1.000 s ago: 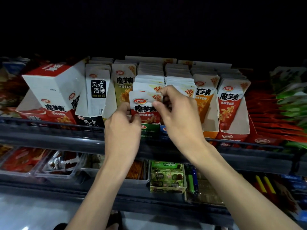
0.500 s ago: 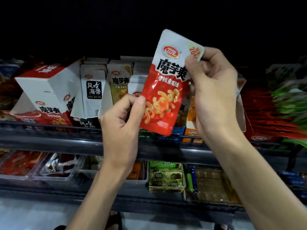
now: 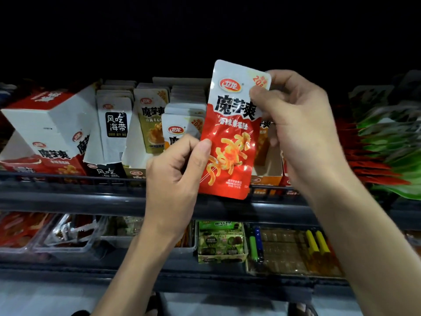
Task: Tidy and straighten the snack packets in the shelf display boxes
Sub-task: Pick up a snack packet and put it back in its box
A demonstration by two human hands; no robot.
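The left hand and right hand are closed in pinches on a red snack packet, at its left edge and top right corner, so it is held upright in front of the shelf display boxes, probably to be squared before being slotted in.

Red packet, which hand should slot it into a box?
Probably the right hand: it pinches the red packet at its top, bottom free; the left hand pinches the side edge.
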